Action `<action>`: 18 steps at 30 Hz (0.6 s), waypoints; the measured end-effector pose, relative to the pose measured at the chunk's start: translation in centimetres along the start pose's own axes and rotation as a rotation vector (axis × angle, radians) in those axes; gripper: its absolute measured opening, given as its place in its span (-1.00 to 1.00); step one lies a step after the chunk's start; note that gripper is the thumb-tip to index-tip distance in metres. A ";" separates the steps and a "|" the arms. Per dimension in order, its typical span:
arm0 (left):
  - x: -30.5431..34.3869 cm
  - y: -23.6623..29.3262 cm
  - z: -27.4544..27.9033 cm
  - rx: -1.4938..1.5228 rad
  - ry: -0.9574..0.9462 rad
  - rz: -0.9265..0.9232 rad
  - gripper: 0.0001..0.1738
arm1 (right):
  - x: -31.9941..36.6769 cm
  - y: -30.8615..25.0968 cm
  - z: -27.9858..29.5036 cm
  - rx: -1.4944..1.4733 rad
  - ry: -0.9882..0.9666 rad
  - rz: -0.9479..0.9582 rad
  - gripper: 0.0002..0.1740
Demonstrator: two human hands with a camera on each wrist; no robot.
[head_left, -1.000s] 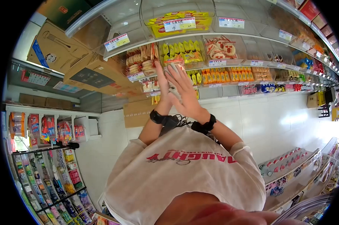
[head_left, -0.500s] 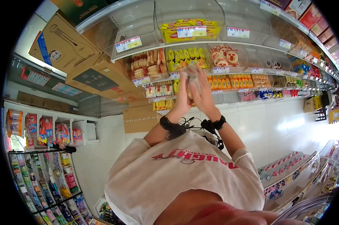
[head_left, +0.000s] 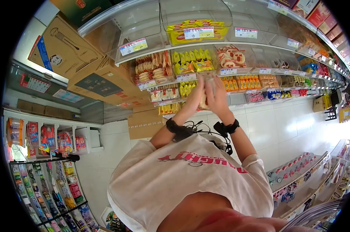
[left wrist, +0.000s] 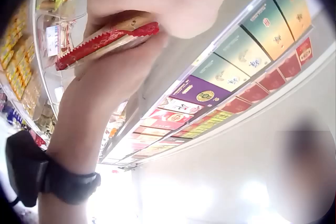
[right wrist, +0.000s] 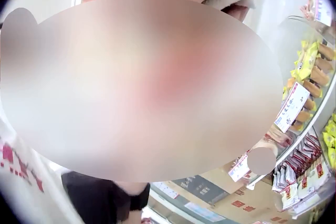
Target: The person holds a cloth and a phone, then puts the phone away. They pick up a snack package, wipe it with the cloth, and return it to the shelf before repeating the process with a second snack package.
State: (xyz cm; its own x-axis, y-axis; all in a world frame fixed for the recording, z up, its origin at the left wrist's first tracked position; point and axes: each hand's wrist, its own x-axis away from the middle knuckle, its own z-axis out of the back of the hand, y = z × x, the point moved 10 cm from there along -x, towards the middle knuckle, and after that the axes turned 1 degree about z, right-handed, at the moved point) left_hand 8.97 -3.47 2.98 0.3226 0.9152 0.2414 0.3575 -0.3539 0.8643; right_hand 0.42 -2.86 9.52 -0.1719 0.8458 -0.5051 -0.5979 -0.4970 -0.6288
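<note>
Both palms press together around a flat snack packet (left wrist: 107, 40) with a red serrated edge and clear wrapping. In the head view my left hand (head_left: 193, 97) stands on the left and my right hand (head_left: 218, 99) on the right. Fingers are straight and point forward towards the shelves. Most of the packet is hidden between the palms; its edge (left wrist: 97, 47) sticks out in the left wrist view. A large blurred patch covers much of the right wrist view.
Shelves ahead hold yellow snack packets (head_left: 194, 61), round crackers in red-printed packets (head_left: 230, 57) and orange packets (head_left: 249, 82) in clear bins. Cardboard boxes (head_left: 93, 84) stack at the left. More racks (head_left: 47, 185) stand behind on the left, and a low display (head_left: 295, 170) on the right.
The hands first moved right across the shelf front, then slightly lower and further right. They stay pressed together around the packet, and the fingers now line up more evenly.
</note>
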 end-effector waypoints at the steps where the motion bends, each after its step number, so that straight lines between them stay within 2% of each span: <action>1: 0.0 -0.2 -0.5 -0.263 -0.111 0.053 -0.20 | 0.7 2.8 -0.8 -0.027 -0.040 -0.098 -0.58; 2: 0.3 -0.3 -0.3 -0.524 -0.222 0.104 -0.24 | 1.4 4.4 -1.0 -0.091 -0.035 -0.141 -0.58; 4: 1.2 0.5 -0.1 -0.695 -0.276 0.116 -0.35 | 2.2 6.3 -1.3 -0.316 -0.020 -0.289 -0.55; 5: 1.6 1.7 0.0 -0.605 -0.220 0.074 -0.41 | 2.8 7.5 -1.6 -0.476 0.008 -0.395 -0.54; 7: 1.6 5.2 0.8 -0.497 -0.059 -0.222 -0.45 | 3.7 7.5 -2.2 -0.989 0.089 -0.732 -0.51; 9: 2.5 8.4 1.4 -0.440 0.150 -0.717 -0.44 | 3.6 5.8 -3.0 -1.181 0.064 -0.757 -0.53; 10: 1.3 7.0 2.4 -0.313 0.160 -0.583 -0.42 | 3.9 5.2 -3.6 -1.276 0.054 -0.775 -0.54; 11: 0.3 5.4 3.3 -0.178 0.182 -0.454 -0.40 | 4.2 5.3 -3.8 -1.109 0.011 -0.723 -0.54; 13: 0.2 4.1 4.5 -0.110 0.136 -0.167 -0.40 | 3.3 3.4 -3.9 -0.775 -0.082 -0.607 -0.53; 14: -0.1 3.5 4.9 -0.050 0.158 -0.174 -0.41 | 3.1 2.5 -3.3 -0.691 -0.139 -0.566 -0.58; 17: 0.5 4.1 5.3 -0.155 0.216 -0.202 -0.41 | 3.0 4.2 -4.1 -0.724 0.008 -0.498 -0.63; 18: 0.3 3.6 5.4 -0.177 0.177 -0.187 -0.42 | 2.8 4.5 -3.8 -0.615 -0.014 -0.486 -0.63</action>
State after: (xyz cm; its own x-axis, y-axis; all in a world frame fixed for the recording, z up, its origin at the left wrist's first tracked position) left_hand 15.04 -5.53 3.75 0.1027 0.9861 0.1309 0.2331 -0.1518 0.9605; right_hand 0.24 -3.48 3.07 -0.0145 0.9963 -0.0847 -0.0682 -0.0855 -0.9940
